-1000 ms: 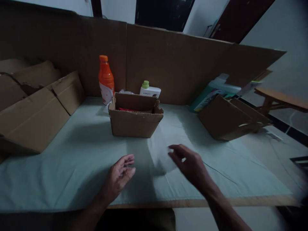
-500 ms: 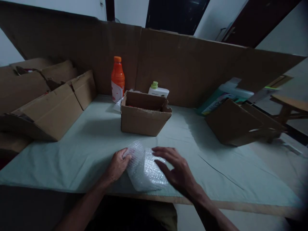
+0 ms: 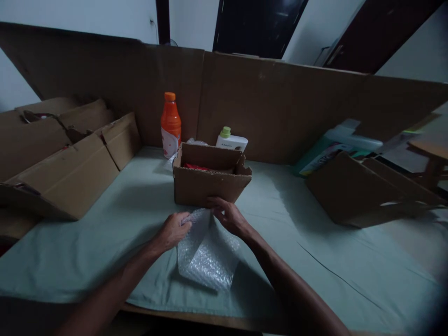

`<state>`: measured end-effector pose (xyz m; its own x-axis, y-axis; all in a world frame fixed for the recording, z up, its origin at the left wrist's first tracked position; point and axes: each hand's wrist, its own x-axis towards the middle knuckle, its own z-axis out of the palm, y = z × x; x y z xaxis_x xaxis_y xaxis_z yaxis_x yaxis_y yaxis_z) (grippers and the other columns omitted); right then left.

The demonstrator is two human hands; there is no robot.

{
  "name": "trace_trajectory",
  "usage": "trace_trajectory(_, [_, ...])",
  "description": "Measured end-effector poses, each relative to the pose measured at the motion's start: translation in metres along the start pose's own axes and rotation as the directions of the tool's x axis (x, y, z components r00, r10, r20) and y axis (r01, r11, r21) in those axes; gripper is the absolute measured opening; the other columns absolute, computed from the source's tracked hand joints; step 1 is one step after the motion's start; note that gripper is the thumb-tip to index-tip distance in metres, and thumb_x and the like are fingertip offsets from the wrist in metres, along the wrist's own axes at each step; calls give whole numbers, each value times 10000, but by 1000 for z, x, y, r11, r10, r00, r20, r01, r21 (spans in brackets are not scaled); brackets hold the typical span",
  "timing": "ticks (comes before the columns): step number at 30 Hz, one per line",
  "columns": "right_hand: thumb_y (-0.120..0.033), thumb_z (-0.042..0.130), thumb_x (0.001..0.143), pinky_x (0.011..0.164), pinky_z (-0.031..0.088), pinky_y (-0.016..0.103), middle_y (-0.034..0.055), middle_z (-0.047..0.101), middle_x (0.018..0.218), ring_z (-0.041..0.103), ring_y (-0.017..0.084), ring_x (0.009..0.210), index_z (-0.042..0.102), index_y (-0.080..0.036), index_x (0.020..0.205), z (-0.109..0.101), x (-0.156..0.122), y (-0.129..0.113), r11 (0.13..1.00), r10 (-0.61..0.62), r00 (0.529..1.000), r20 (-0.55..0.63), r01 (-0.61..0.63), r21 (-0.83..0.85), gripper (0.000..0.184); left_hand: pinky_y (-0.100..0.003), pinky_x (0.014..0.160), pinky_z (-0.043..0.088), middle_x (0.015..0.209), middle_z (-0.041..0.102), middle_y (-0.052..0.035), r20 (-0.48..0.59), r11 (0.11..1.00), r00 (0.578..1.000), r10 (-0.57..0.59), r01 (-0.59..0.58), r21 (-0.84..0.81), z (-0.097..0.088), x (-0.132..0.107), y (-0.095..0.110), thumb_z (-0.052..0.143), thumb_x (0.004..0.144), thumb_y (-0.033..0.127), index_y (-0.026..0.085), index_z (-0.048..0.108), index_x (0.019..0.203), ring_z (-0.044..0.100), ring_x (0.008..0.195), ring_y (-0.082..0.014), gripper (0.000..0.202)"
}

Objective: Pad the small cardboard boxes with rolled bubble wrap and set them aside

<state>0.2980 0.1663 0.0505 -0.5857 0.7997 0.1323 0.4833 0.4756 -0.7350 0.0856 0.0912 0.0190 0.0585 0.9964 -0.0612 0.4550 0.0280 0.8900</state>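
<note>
A sheet of clear bubble wrap point(image 3: 206, 254) lies on the pale green cloth point(image 3: 105, 224) near the table's front edge. My left hand point(image 3: 173, 229) is closed on its upper left corner. My right hand point(image 3: 227, 215) pinches its upper right edge, just in front of a small open cardboard box point(image 3: 208, 184) with something red inside. Behind that box stand an orange bottle point(image 3: 170, 123) and a white bottle with a green cap point(image 3: 231, 140).
A tall cardboard screen point(image 3: 280, 102) runs along the back. Flattened and open cardboard boxes point(image 3: 66, 163) lie at the left. Another open box point(image 3: 353, 193) lies tipped at the right, with a large jug point(image 3: 336, 144) behind it.
The bubble wrap came into my hands and onto the cloth. Both hands then moved forward to its top edge, toward the small box, and closed on it.
</note>
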Motion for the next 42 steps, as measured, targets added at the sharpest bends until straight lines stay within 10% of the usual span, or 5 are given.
trace_trajectory(16, [-367, 436, 999, 1039, 483, 439, 140, 650, 1345, 629, 269, 1215, 541, -174, 1409, 20, 56, 10, 999, -39, 993, 110, 37, 23, 464, -227, 523, 307, 579, 437, 51, -39, 994, 996, -82, 79, -74, -2, -1, 1, 464, 747, 273, 191, 523, 683, 411, 550, -116, 119])
trace_trajectory(24, [-308, 499, 934, 980, 515, 461, 106, 674, 1310, 645, 270, 1167, 648, -207, 1281, -13, -8, 0, 995, 38, 990, 137, -50, 82, 391, -238, 588, 370, 659, 535, 19, -29, 987, 998, -64, 59, -149, -9, -4, -1, 522, 752, 323, 164, 621, 754, 490, 630, -137, 187])
trace_trajectory(32, [-215, 685, 780, 1040, 441, 548, 135, 600, 1409, 563, 343, 1276, 716, -214, 1109, 3, -55, 10, 918, 7, 989, 149, 53, -393, 331, -243, 603, 408, 708, 639, -11, -52, 988, 998, -48, 39, -151, -7, -5, -4, 521, 734, 300, 130, 696, 867, 549, 619, -143, 278])
trace_trajectory(42, [-256, 567, 927, 758, 561, 328, 38, 742, 920, 708, 190, 826, 637, -229, 955, -6, -110, -39, 998, -63, 995, -79, 63, -9, 80, -226, 586, 423, 718, 679, -22, -31, 997, 1000, -5, 3, -74, -9, -5, 4, 528, 733, 273, 115, 732, 890, 572, 627, -143, 301])
